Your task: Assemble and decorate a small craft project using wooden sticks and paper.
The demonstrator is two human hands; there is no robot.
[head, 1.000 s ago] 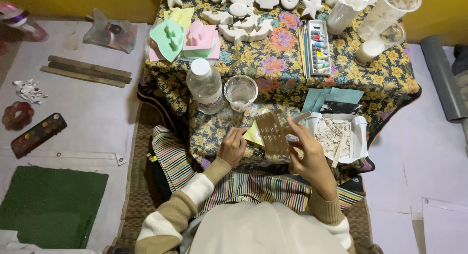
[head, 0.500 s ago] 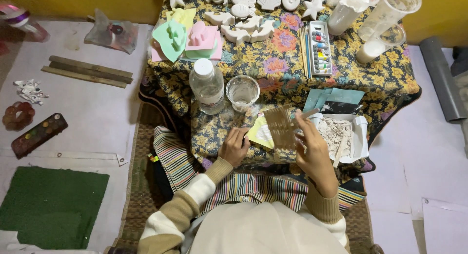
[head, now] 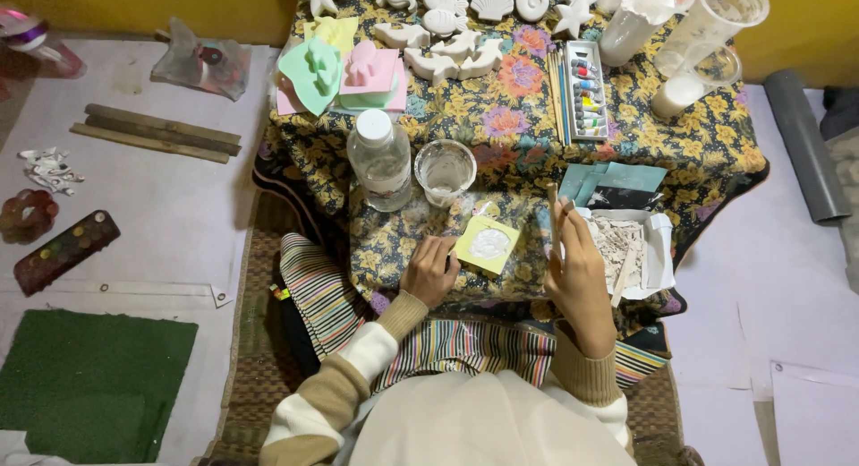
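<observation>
Centre of the frame, and the left hand (head: 431, 267) rests on the floral-patterned tablecloth (head: 510, 126), fingers curled loosely, its fingertips touching the left edge of the small yellow square mould (head: 488, 244) with white plaster filling its round hollow. Just to the right, the right hand (head: 575, 271) is closed around a thin wooden stick (head: 553, 217), held upright with its tip pointing toward the top of the frame, right beside the mould.

Right of that hand sits an open white cardboard box (head: 660, 251) with pale broken pieces inside, and above it a few teal paper sheets (head: 617, 178). Above the mould, a clear plastic cup (head: 445, 171) stands next to a clear plastic water bottle with a white cap (head: 379, 160), the two just beside each other.

Further up the frame, white plaster sea-creature casts (head: 452, 50) line the table's far side, with pastel green, pink and yellow moulds (head: 344, 68) to their left and a narrow tray of paint tubes (head: 589, 92) to their right, brushes lying alongside.

On the floor at the left edge, a dark paint palette strip (head: 61, 251) lies above a green mat (head: 89, 390).
</observation>
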